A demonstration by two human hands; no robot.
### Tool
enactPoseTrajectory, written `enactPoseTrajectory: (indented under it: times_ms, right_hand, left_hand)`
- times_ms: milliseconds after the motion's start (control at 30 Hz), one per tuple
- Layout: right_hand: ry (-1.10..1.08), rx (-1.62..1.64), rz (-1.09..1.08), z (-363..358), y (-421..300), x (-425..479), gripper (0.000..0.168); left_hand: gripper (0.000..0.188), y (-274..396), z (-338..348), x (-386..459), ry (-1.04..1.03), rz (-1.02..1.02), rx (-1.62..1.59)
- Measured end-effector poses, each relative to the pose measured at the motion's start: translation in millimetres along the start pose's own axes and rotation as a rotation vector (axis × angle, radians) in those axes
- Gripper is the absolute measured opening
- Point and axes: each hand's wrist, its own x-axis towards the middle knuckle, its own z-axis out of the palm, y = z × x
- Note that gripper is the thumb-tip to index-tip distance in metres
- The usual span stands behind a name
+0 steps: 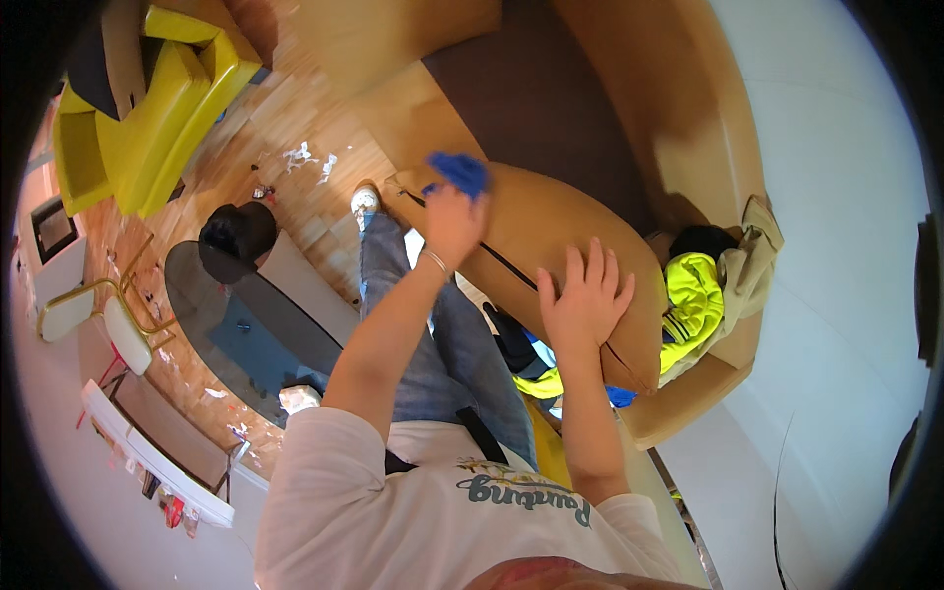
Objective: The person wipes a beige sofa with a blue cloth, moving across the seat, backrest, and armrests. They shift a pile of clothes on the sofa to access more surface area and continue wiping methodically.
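A blue cloth (463,173), blurred, is held in my left hand (456,221) over the far part of a tan cushion (568,214). A dark zip (509,267) runs along the cushion's near side. My right hand (588,299) lies on the cushion's near right part with its palm down and its fingers spread. The cushion is tilted across a tan sofa (693,140) with a dark brown seat base (538,96). Part of the cloth is hidden by my left hand.
Yellow-green clothing (693,302) and a beige garment (752,243) lie right of the cushion. A dark glass table (251,332) with a tissue pack (300,398) stands left of my legs. Yellow seating (151,125), gold-framed chairs (127,332) and paper scraps (299,156) are farther left.
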Motion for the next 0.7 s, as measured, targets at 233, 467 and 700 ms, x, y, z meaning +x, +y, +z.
enactPoseTrajectory:
  times_ms: [233,467,700]
  right_hand:
    - [0.083,0.097,-0.017,19.6,-3.9,3.4,0.040]
    - [0.052,0.004,-0.005,31.2,-9.8,-1.7,0.034]
    - [0.046,-0.030,-0.011,38.0,-17.4,-5.4,0.033]
  left_hand:
    - [0.035,66.6,-18.6,-47.0,0.004,0.441,-0.378]
    - [0.044,-34.1,2.9,9.3,-0.167,0.148,-0.035]
    - [0.042,-139.3,51.5,18.6,-0.080,-0.324,0.014]
